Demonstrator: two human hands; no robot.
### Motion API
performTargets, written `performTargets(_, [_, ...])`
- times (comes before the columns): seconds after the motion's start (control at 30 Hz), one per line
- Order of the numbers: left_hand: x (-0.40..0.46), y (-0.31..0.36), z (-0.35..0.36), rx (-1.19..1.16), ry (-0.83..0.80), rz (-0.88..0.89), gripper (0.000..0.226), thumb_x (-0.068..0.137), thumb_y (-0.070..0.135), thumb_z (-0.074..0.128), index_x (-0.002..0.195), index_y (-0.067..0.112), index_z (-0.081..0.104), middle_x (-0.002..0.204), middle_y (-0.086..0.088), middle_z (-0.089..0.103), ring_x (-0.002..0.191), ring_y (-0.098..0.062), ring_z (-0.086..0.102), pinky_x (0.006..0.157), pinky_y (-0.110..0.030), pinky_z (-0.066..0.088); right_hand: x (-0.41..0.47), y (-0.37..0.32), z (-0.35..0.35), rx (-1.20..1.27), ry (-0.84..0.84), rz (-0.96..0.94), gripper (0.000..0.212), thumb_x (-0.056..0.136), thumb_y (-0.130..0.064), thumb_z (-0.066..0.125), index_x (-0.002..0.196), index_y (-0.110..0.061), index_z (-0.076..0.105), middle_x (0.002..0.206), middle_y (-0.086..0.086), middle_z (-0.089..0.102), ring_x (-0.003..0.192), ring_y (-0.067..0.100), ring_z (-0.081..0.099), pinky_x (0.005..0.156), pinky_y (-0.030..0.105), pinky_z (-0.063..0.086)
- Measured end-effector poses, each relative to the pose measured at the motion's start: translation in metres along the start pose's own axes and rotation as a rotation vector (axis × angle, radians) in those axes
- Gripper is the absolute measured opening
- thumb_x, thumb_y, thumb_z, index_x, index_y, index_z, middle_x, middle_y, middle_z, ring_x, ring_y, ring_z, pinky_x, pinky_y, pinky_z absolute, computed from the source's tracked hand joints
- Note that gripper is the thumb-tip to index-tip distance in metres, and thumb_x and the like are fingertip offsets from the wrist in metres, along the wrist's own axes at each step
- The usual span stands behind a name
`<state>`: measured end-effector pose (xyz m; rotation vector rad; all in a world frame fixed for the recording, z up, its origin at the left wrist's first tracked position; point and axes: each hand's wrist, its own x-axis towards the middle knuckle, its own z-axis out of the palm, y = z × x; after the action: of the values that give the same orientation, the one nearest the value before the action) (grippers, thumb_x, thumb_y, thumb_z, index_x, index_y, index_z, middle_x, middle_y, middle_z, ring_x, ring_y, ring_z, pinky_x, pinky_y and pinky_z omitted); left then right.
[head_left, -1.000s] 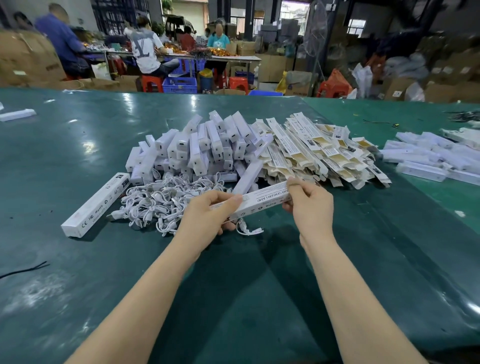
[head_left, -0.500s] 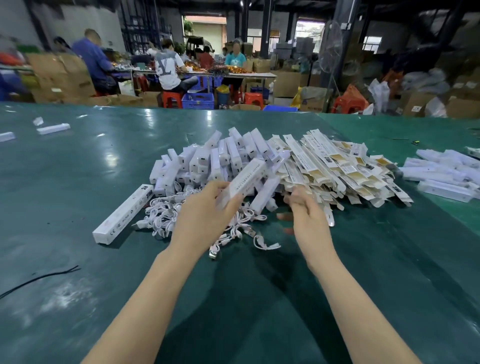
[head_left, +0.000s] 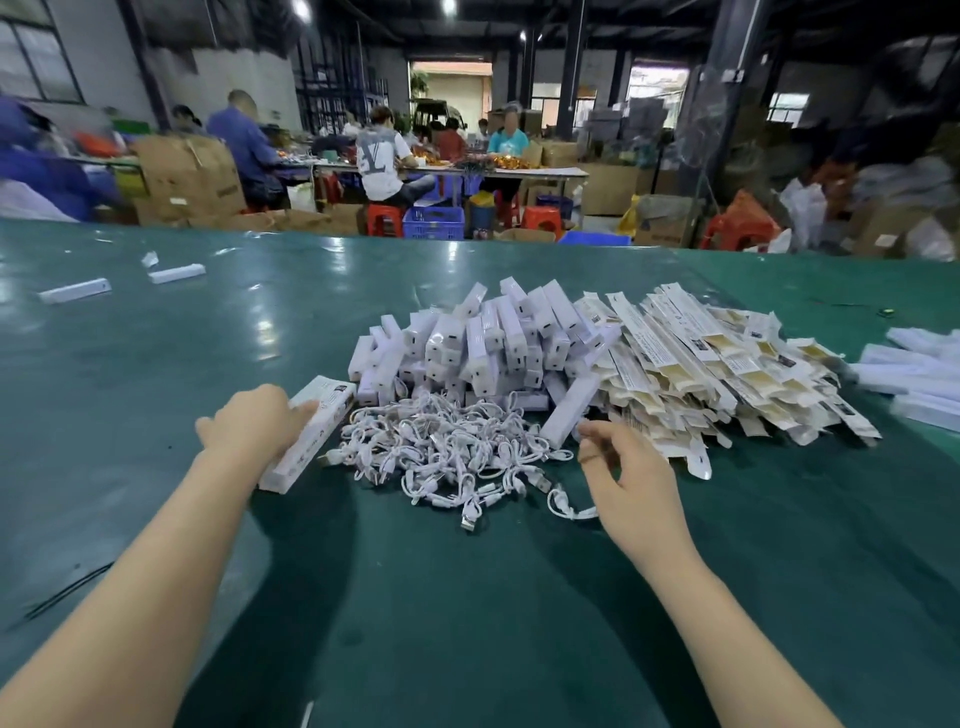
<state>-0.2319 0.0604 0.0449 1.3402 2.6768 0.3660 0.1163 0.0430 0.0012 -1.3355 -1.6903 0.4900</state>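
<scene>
**Green worktop, packing station: handling notes**

Green glossy worktop (head_left: 156, 364) in a warehouse hall, with other workers seated at tables far behind.

Left hand (head_left: 254, 423): curled over the long white printed cardboard box (head_left: 319, 418), which lies flat on the worktop just left of the tangle of short white cables (head_left: 447, 452). Both box ends look closed; contents not visible.

Right hand (head_left: 628, 473): fingers loosely curled, nothing held that I can see. It sits just beside the near end of a slim white plastic bar (head_left: 569, 410) leaning out of the heap of similar white bars (head_left: 493, 338). Contact: cannot tell.

Handling judgement:
- Box is thin card, so probably light and easily dented. Hold it across the long sides near the middle, not by the end flaps.
- Bar looks stiff and smooth, and may slip. Pinch its narrow sides near the free end.
- Cables are limp and interlooped. Pulling one would likely drag its neighbours.

Containers: flattened cream-and-white carton sleeves (head_left: 727, 374) fanned out right of the bars, all empty. More closed white boxes (head_left: 914, 374) at far right.
</scene>
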Motion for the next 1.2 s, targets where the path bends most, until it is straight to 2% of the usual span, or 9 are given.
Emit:
performTargets(0.23, [0.0,-0.002,0.014,0.057,-0.073,0.155,0.056,0.09,0.067,0.047,0.091,0.011,0.055,0.094,-0.008,0.058,0.09,-0.03,0.055,0.083,-0.036,0.048,0.0,0.0,0.001,-0.025,-0.013,0.006,0.02,0.097,-0.019,0.052,0.113,-0.029,0.061,0.103,-0.012,0.059,0.088,-0.008,0.051,0.071,0.002,0.036])
performTargets(0.4, [-0.007,0.005,0.012,0.133,-0.065,0.081,0.058,0.092,0.067,0.039,0.106,0.013,0.055,0.12,-0.01,0.056,0.107,-0.031,0.051,0.092,-0.04,0.036,-0.001,-0.003,0.0,-0.038,-0.011,-0.019,0.023,0.096,-0.015,0.054,0.101,-0.037,0.056,0.099,-0.012,0.06,0.089,-0.007,0.051,0.072,0.001,0.036])
performTargets(0.5, [-0.022,0.022,0.009,0.132,0.055,0.073,0.06,0.096,0.058,0.044,0.132,0.011,0.05,0.135,-0.015,0.047,0.125,-0.036,0.042,0.1,-0.042,0.032,-0.002,-0.004,0.0,-0.047,-0.007,-0.028,0.023,0.096,-0.014,0.054,0.1,-0.036,0.057,0.097,-0.013,0.058,0.09,-0.009,0.049,0.072,0.0,0.035])
performTargets(0.6, [-0.05,0.057,0.007,-0.127,0.247,0.241,0.045,0.095,0.043,0.052,0.134,0.02,0.054,0.136,-0.012,0.048,0.126,-0.034,0.041,0.102,-0.043,0.03,-0.001,-0.006,-0.001,-0.051,-0.007,-0.022,0.022,0.095,-0.013,0.054,0.1,-0.034,0.059,0.097,-0.015,0.057,0.089,-0.012,0.048,0.073,-0.001,0.034])
performTargets(0.7, [-0.087,0.102,0.01,-0.494,0.334,0.481,0.031,0.094,0.031,0.058,0.123,0.023,0.064,0.13,-0.005,0.054,0.12,-0.03,0.047,0.1,-0.044,0.033,0.001,-0.006,-0.001,-0.061,-0.011,-0.016,0.022,0.095,-0.013,0.054,0.098,-0.034,0.059,0.099,-0.013,0.058,0.09,-0.014,0.048,0.074,-0.001,0.033])
performTargets(0.8, [-0.125,0.136,0.027,-0.74,0.329,0.756,0.021,0.09,0.017,0.063,0.109,0.014,0.071,0.114,-0.006,0.061,0.107,-0.027,0.057,0.096,-0.049,0.043,0.001,-0.004,-0.002,-0.064,0.005,-0.013,0.021,0.094,-0.011,0.055,0.104,-0.025,0.066,0.103,-0.007,0.061,0.093,0.0,0.053,0.077,0.005,0.034])
performTargets(0.93, [-0.145,0.141,0.066,-0.646,0.383,0.917,0.021,0.079,0.001,0.069,0.098,0.009,0.074,0.1,-0.009,0.065,0.095,-0.033,0.064,0.082,-0.045,0.046,0.002,-0.001,-0.002,-0.081,0.051,0.025,0.021,0.094,-0.01,0.054,0.107,-0.018,0.069,0.107,-0.005,0.062,0.104,0.014,0.054,0.085,0.021,0.038])
performTargets(1.07, [-0.14,0.133,0.076,-0.688,0.382,0.981,0.019,0.08,-0.003,0.067,0.096,0.004,0.073,0.09,-0.011,0.063,0.085,-0.033,0.062,0.073,-0.048,0.052,0.007,-0.004,-0.002,-0.068,0.098,0.087,0.021,0.094,-0.012,0.053,0.096,-0.03,0.065,0.105,-0.006,0.057,0.11,0.017,0.051,0.087,0.026,0.037])
performTargets(1.2, [-0.142,0.134,0.076,-0.695,0.37,0.992,0.019,0.081,-0.006,0.064,0.096,0.002,0.073,0.088,-0.012,0.062,0.079,-0.033,0.06,0.068,-0.048,0.051,0.023,-0.002,-0.008,-0.466,0.166,0.145,0.026,0.092,-0.021,0.054,0.114,-0.024,0.068,0.131,0.001,0.046,0.129,0.026,0.03,0.1,0.042,0.031])
